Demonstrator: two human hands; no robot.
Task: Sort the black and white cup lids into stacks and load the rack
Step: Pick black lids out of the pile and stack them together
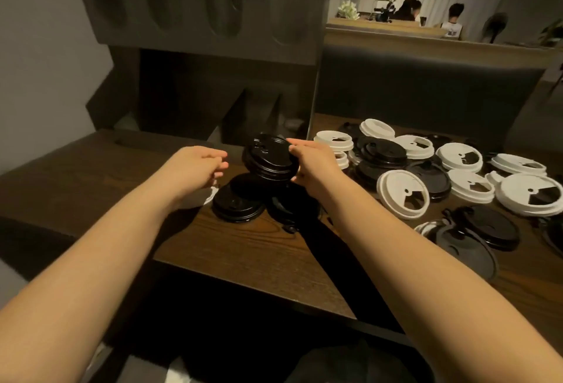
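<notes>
Black lid stack (269, 158) sits tilted in my right hand (313, 166), fingers clamped on its rim above the wooden table (243, 248). My left hand (198, 169) hangs beside it, loosely curled and empty (loose black and white lids (402, 190) lie scattered right).

One view only: head cam, wide-angle, looks fwd and down over both forearms. Wooden table (243, 248) close below; rack (207, 17) ahead-left; seating far right.
</notes>
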